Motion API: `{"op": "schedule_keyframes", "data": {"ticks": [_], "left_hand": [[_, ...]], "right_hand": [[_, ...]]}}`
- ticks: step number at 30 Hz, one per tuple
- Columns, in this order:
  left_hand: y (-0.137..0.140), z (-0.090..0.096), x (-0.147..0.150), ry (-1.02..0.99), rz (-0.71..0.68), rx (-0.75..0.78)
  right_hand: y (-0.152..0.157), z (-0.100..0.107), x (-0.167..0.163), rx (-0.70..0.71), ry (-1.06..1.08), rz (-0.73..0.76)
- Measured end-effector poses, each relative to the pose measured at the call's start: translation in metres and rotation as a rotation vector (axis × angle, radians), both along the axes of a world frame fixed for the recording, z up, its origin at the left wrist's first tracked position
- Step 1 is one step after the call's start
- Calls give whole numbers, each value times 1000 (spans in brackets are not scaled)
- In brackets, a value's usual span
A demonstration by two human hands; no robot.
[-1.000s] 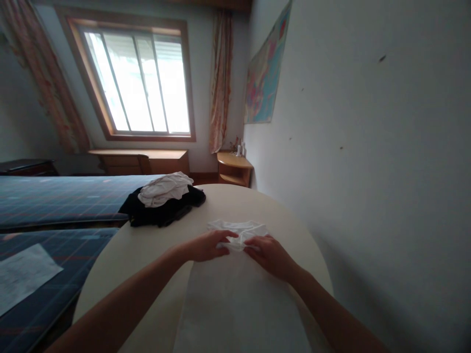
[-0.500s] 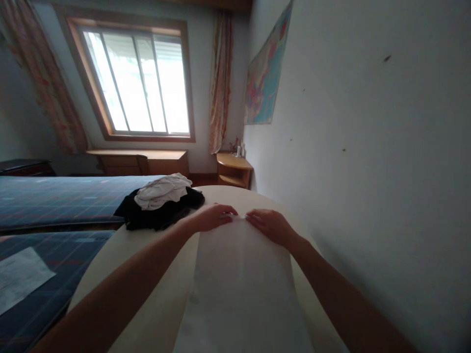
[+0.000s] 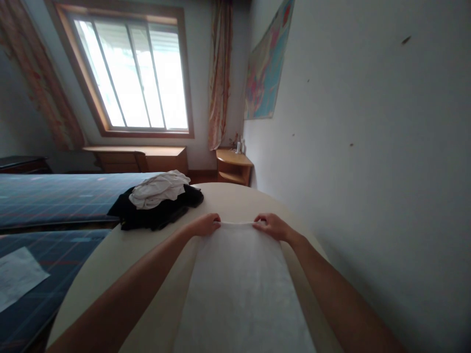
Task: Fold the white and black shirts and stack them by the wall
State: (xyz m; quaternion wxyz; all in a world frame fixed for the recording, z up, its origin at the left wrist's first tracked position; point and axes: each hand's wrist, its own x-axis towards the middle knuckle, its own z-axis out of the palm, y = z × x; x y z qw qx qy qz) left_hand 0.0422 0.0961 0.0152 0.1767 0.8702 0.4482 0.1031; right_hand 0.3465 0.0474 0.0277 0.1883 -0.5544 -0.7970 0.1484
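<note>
A long white cloth (image 3: pixel 241 284), probably a garment, lies flat on a round cream table (image 3: pixel 224 193) and runs toward me out of the bottom of the view. Its far end has a narrow raised band, pulled straight. My left hand (image 3: pixel 206 224) is closed, pinching the left part of that band between thumb and fingers. At the right part of the same band, my right hand (image 3: pixel 273 226) is closed in a pinch too. A short stretch of the band shows between the two hands.
Crumpled black clothing (image 3: pixel 154 215) with a white garment (image 3: pixel 160 189) on top sits at the table's left edge. Plaid mattresses (image 3: pixel 73 193) stand left, one carrying a paper sheet (image 3: pixel 22 274). A wall (image 3: pixel 368 196) rises close on the right; a corner shelf (image 3: pixel 234 158) stands behind.
My hands have moved apart along the far edge, from nearly meeting in the middle to gripping near its two sides. The edge between them is now stretched straight. The view has shifted slightly.
</note>
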Motion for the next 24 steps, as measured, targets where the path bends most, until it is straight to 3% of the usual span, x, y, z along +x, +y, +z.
{"op": "schedule_keyframes", "data": {"ticks": [3, 7, 12, 16, 18, 21, 24], "left_hand": [[6, -3, -1, -50, 43, 7], [8, -13, 0, -126, 107, 33], [6, -19, -3, -209, 230, 55], [-7, -17, -2, -213, 364, 89], [-22, -16, 5, -198, 402, 183], [-51, -17, 22, -155, 307, 369], [-75, -26, 37, -56, 137, 294]], "right_hand": [[4, 0, 0, 47, 33, -50], [6, -14, -6, -27, -67, -106], [4, -23, -7, -31, -28, -117], [4, -21, -7, -10, -90, -123], [3, -18, -10, 5, -152, -142], [-1, -13, -26, 89, -236, -188], [-13, -14, -51, 186, -275, -178]]}}
